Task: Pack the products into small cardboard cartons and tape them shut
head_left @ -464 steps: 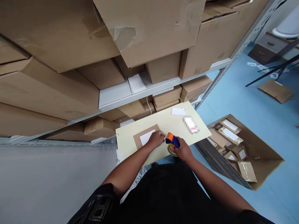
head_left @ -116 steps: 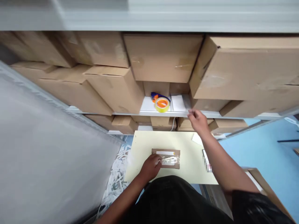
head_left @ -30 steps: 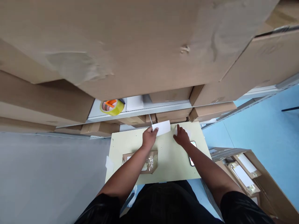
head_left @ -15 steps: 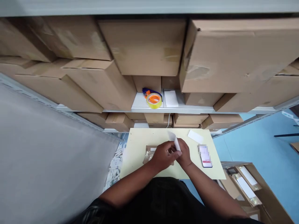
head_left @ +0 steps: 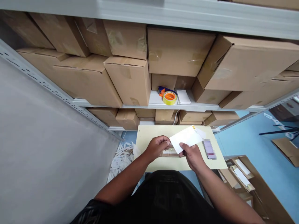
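Note:
A white shipping label (head_left: pixel 185 139) with a small yellow mark at its top corner is held up flat over the table. My right hand (head_left: pixel 192 154) grips its lower edge, thumb on top and fingers beneath. The fingertips of my left hand (head_left: pixel 159 147) are pinched together at the label's left corner. Below the label, partly hidden by it and my hands, a small cardboard box (head_left: pixel 169 154) with clear tape and a white strip lies on the table. Another white paper (head_left: pixel 202 133) lies behind the label, partly covered.
On the pale yellow table (head_left: pixel 149 132), a phone (head_left: pixel 209 150) lies to the right. A yellow tape roll (head_left: pixel 169 98) and a white stack (head_left: pixel 183 97) sit on the shelf among cartons. An open carton (head_left: pixel 263 194) holding boxes stands at lower right; paper strips (head_left: pixel 122 155) litter the floor left.
The label has turned from nearly edge-on to facing up. My hands have moved apart, the right one to the right along the label's lower edge. The camera view has shifted left.

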`<state>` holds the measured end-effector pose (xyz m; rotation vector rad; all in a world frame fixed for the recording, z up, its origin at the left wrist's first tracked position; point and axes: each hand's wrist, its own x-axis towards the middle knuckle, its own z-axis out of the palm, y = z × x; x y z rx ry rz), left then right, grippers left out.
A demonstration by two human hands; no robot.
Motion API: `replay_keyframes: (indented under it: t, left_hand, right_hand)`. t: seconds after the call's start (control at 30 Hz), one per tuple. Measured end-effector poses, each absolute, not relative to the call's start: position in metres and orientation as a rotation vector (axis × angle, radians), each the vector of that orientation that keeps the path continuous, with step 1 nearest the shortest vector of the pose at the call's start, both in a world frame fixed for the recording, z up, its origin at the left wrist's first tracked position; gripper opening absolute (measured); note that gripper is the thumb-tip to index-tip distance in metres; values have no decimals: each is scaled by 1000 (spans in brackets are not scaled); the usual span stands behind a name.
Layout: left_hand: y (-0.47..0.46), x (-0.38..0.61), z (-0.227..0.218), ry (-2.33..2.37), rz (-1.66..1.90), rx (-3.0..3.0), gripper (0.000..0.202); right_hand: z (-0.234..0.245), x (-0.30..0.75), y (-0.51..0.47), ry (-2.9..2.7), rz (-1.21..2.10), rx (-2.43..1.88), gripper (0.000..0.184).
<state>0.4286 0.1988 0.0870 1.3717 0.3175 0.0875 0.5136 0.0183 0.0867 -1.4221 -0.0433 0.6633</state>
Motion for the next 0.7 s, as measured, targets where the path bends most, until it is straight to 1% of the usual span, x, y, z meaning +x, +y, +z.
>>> replay_keyframes:
  t: [0.17,0.37,0.7]
  left_hand:
    - [190,425,92,370,113,1246,25]
    - [178,431,96,414,93,1251,19]
    - [156,447,95,420,81,1252,19]
  right_hand:
    - [93,519,11,-136,748,-1418,32]
    - [98,535,-4,-140,830,-1460,26]
    - [96,556,-26,-139,885,-1445,24]
